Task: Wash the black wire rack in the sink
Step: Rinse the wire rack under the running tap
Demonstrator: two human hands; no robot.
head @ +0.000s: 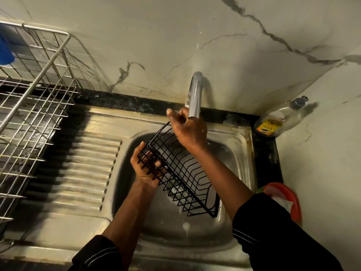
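Note:
The black wire rack (181, 173) hangs tilted over the steel sink (243, 153), its lower right corner down near the basin floor. My left hand (144, 169) grips the rack's upper left end, fingers hooked through the wires. My right hand (190, 132) is raised above the rack's far edge, right under the chrome tap spout (195, 92). Its fingers are curled around a thin lever beside the spout. No water stream is visible.
A ribbed steel drainboard (88, 163) lies left of the basin. A silver wire dish rack (29, 114) stands at far left with a blue object (4, 49) in it. A clear soap bottle (277, 118) and a red dish (287, 198) sit at the right.

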